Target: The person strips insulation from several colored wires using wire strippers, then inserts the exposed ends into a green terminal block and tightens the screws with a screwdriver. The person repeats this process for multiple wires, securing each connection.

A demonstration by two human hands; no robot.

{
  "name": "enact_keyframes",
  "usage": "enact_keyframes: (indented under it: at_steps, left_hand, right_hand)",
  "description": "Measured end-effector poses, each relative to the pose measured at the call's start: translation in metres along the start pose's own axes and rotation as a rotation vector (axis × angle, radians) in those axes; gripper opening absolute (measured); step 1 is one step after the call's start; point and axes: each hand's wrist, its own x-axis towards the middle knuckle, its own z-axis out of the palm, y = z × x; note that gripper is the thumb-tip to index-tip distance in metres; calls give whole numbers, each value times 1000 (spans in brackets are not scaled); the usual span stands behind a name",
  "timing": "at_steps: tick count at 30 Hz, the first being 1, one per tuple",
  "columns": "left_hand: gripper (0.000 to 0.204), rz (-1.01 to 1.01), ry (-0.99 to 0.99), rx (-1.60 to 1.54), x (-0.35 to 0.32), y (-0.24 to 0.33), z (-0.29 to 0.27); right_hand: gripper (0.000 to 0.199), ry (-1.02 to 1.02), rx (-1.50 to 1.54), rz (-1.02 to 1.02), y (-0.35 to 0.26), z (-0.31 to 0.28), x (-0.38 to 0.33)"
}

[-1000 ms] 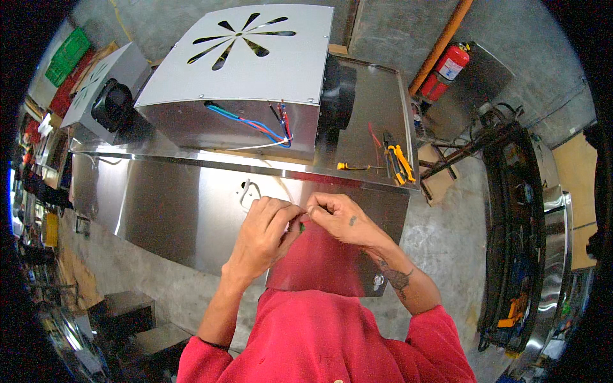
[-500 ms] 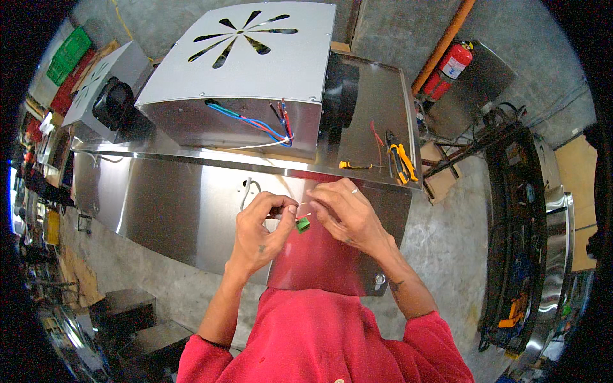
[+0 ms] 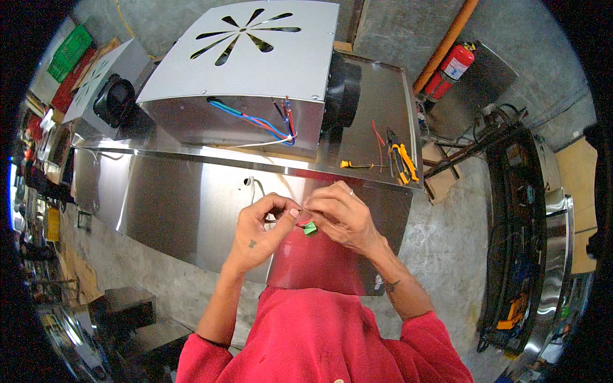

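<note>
A steel bench (image 3: pixel 191 191) ran across the view, and on it sat a large metal fan housing (image 3: pixel 249 70) with blue and red wires (image 3: pixel 262 122) trailing from its front. A yellow screwdriver (image 3: pixel 357 165) and yellow-handled pliers (image 3: pixel 403 159) lay to the right of the housing, well apart from the hands; a red fire extinguisher (image 3: pixel 452 67) stood by the far wall. The left hand (image 3: pixel 258 230) and right hand (image 3: pixel 341 216) met above the bench's front panel, fingertips pinched on a thin wire (image 3: pixel 299 212) — a small green connector (image 3: pixel 310 228) hung just beneath them, between the hands. Nothing lay between hands and connector. Its long axis could not be told — too small.
</note>
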Motion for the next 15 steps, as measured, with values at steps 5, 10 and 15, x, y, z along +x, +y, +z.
enact_keyframes:
  at_steps: [5, 10, 15]
  left_hand:
    - [15, -139, -92, -232, 2, 0, -11]
    - [20, -113, -72, -167, 3, 4, -11]
    - [22, -129, -27, -186, 1, 6, -5]
  right_hand:
    - [22, 75, 114, 96, -6, 10, 1]
    - [19, 178, 139, 288, -18, 18, 0]
    - [17, 238, 170, 398, -29, 23, 2]
